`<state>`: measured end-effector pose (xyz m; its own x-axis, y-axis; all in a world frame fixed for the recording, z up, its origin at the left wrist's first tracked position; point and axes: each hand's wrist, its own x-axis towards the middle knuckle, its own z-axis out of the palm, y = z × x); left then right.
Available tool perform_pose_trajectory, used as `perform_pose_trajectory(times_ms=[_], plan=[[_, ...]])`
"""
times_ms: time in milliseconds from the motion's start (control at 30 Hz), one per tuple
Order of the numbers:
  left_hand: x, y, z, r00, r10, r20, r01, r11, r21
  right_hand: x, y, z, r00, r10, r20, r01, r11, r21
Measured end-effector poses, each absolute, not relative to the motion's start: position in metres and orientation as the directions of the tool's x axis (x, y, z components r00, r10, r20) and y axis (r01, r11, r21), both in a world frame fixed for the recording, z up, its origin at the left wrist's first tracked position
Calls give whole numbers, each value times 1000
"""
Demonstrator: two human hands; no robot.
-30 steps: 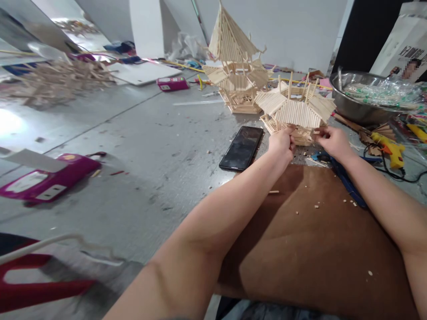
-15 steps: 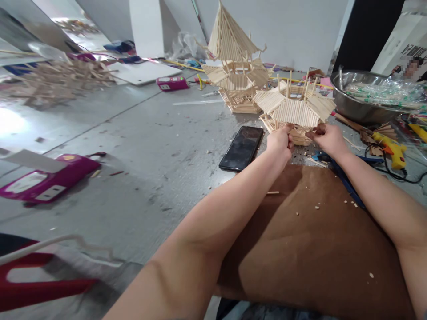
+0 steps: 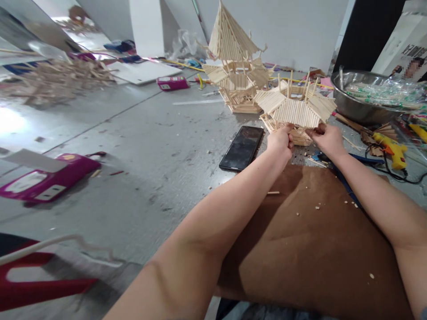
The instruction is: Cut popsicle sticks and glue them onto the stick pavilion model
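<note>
The stick pavilion (image 3: 295, 112) stands on the tabletop (image 3: 150, 146), between phone (image 3: 242, 149) and basin (image 3: 355, 106). Left hand (image 3: 280, 142) and right hand (image 3: 328, 140) are at its lower front — fingers bent, though whether they grip anything cannot be told. Behind, leftward: a taller tower (image 3: 235, 82).

A black panel (image 3: 366, 35) stands slanting at the back of the room. Directly to the left of this panel there is a pale grey wall (image 3: 293, 31), quite plain. Farther left of the panel, a white upright board (image 3: 147, 29) is standing, and beyond it are slanting grey panels (image 3: 106, 22). In front of the black panel spreads a wide grey surface (image 3: 150, 133), speckled with dark marks and crossed by a thin seam (image 3: 110, 118). Far left of the panel, a white glare (image 3: 10, 126) shines on this surface.
</note>
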<state>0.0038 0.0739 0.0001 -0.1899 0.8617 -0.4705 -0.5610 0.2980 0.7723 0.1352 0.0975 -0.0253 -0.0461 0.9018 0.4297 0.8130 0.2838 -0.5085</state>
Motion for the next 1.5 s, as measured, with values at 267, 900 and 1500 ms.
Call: perform_pose_trajectory(times_ms=[267, 900, 1500], plan=[[5, 75, -2, -190, 871, -453, -557, 284, 780, 132, 96, -28, -16, 909, 416, 812, 254, -525], [11, 73, -3, -226, 863, -452, -552, 269, 789, 127, 93, -27, 37, 900, 434, 847, 202, -491], [11, 72, -4, -218, 875, -433, -539, 262, 800, 126, 91, -26, 46, 910, 412, 843, 186, -504]])
